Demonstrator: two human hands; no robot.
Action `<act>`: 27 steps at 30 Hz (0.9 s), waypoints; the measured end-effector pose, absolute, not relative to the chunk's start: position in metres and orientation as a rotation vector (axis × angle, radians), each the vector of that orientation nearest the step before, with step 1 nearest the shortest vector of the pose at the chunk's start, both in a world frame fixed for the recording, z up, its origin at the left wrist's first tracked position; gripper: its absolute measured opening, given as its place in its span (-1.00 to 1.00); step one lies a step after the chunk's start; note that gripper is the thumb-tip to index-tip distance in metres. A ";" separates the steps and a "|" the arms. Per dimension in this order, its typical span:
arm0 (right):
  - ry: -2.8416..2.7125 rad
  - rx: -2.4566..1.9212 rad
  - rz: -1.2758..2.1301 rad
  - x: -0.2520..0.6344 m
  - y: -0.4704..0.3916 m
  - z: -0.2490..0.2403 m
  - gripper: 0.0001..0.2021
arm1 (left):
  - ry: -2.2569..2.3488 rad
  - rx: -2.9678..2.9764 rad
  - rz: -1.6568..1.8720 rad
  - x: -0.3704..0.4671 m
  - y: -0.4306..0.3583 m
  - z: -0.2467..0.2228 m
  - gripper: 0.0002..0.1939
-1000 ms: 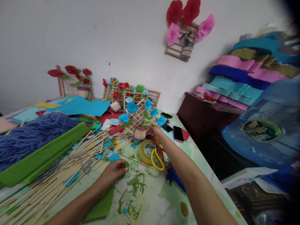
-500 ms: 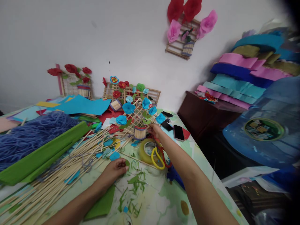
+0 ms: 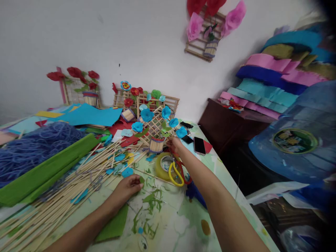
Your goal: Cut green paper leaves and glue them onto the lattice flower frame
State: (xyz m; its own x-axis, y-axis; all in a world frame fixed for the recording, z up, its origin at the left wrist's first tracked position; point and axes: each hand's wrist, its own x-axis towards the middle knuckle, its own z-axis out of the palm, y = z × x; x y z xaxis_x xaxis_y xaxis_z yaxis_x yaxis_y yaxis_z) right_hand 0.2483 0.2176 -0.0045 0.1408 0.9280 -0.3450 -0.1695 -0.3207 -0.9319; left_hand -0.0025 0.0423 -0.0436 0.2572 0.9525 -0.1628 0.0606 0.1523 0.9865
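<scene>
My left hand (image 3: 131,185) rests low over the table, thumb and fingers pinching a small green paper leaf (image 3: 142,180). Further off, my right hand (image 3: 174,144) is closed at the lower right edge of a stick lattice (image 3: 155,126), beside its small stick basket (image 3: 156,145); the fingertips are partly hidden. Blue paper flowers (image 3: 147,114) and green leaves (image 3: 165,128) decorate this lattice. Scissors (image 3: 176,174) with yellow and red handles lie below my right wrist, against a roll of clear tape (image 3: 161,166). Green paper scraps (image 3: 152,201) are scattered right of my left hand.
Bundled thin sticks (image 3: 70,182), green folded paper (image 3: 49,168) and blue cord (image 3: 39,150) cover the left. A phone (image 3: 200,145) lies near the right edge. Other flower lattices (image 3: 172,105) stand by the wall. A big blue water bottle (image 3: 291,140) is at right.
The lattice with blue flowers has tilted slightly to the right at its top, my right hand staying at its edge. My left hand keeps the leaf. The view has shifted a little.
</scene>
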 end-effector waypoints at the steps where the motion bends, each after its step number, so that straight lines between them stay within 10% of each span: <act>1: -0.794 -1.420 1.387 0.249 0.217 -0.004 -0.67 | 1.113 1.242 0.873 -0.002 0.043 -0.044 -0.67; 27: -0.990 -1.327 1.355 0.233 0.206 0.001 -0.69 | 1.112 1.171 0.890 0.000 0.041 -0.038 -0.66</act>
